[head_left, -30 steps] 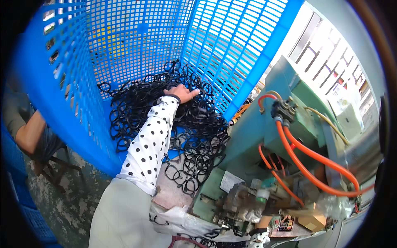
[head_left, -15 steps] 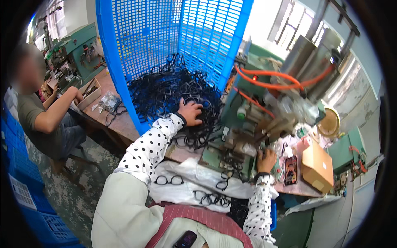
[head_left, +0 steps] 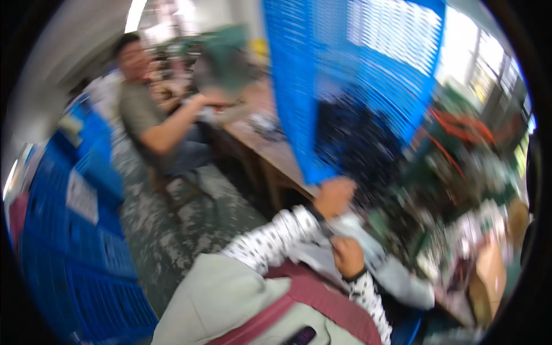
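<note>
My left hand (head_left: 335, 197) is just in front of the lower corner of a tall blue plastic crate (head_left: 295, 103), beside a heap of black eyeglass frames (head_left: 356, 141). Motion smears its fingers, so what they hold, if anything, does not show. Close below it, over the white cloth (head_left: 397, 276) at the bench's front, my right hand (head_left: 348, 259) is closed with its fingers curled. A dark bit shows by its fingertips, too blurred to name. Both forearms wear white sleeves with black dots.
To the right stands a green machine with orange hoses (head_left: 466, 126); a cardboard box (head_left: 490, 276) lies beyond it. At the left, a person (head_left: 152, 109) sits on a stool at the wooden bench (head_left: 267, 152). Blue crates (head_left: 103, 241) are stacked along the far left.
The view has swung to the left. My left hand has come out of the heap of eyeglass frames toward me. My right hand has left the machine and moved close to the left.
</note>
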Demonstrator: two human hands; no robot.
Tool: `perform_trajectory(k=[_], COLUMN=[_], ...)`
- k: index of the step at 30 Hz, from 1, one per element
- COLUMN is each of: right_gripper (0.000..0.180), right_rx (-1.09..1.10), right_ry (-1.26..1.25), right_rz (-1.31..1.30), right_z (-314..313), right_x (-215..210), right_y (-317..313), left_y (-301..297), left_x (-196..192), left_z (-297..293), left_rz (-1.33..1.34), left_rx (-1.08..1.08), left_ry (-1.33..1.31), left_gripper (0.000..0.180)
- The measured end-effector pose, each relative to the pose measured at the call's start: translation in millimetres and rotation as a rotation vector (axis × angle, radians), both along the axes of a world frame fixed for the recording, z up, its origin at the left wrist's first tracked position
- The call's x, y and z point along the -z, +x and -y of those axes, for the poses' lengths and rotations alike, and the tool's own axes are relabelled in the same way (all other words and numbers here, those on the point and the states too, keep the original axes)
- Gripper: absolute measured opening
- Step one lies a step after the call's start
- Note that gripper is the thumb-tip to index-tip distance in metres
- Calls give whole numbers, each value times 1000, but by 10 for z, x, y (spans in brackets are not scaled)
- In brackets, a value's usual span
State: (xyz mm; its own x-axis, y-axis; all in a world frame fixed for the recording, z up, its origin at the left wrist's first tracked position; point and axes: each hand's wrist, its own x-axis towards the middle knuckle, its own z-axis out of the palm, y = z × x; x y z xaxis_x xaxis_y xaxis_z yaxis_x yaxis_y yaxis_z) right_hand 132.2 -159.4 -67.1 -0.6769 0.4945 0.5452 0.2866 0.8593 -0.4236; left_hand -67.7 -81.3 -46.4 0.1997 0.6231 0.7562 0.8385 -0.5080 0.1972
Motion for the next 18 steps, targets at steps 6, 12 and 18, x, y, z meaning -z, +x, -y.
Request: perform_trajectory(k=[6, 12, 18], right_gripper=[56, 42, 40], right_rx=[138, 255, 664], right_ry=[-22, -264, -99], right_rz=[522, 442, 510], right_z=[-123, -53, 229], right_x=[1040, 957, 1797], right_y=[-457, -36, 1649], left_y=[-277, -519, -420], left_x=[1091, 2151, 968], left_z=[1318, 1391, 1604], left_rz=[381, 1345, 1204], left_rx=[-598, -254, 79], left_ry=[-418, -1129, -1196], left_gripper=[44, 66, 42])
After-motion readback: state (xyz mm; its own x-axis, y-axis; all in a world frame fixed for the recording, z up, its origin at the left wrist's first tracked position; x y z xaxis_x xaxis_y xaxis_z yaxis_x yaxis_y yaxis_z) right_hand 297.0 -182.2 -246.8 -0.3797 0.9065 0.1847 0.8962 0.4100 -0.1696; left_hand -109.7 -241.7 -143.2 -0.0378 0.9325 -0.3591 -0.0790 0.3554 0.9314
